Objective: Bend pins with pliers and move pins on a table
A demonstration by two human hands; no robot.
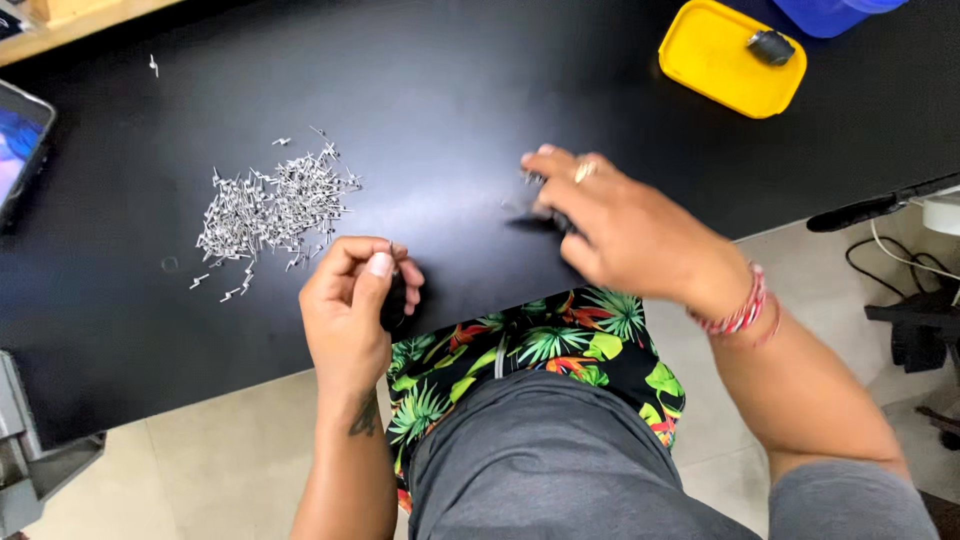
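My left hand [352, 300] is closed around a small black part [394, 302] at the near edge of the black table [450, 100]. A pile of several small silver metal pins [272, 205] lies just beyond and left of it. My right hand [620, 225], with a ring and red thread bracelets, hovers over the table to the right. Its fingertips pinch a few small silver pins [531, 180]; the hand is motion-blurred.
A yellow lid [720, 65] holding a small dark piece [771, 47] sits at the far right beside a blue container [830, 12]. A phone [18, 145] lies at the left edge. One stray pin [153, 66] rests far left. Cables [900, 260] trail on the floor at right.
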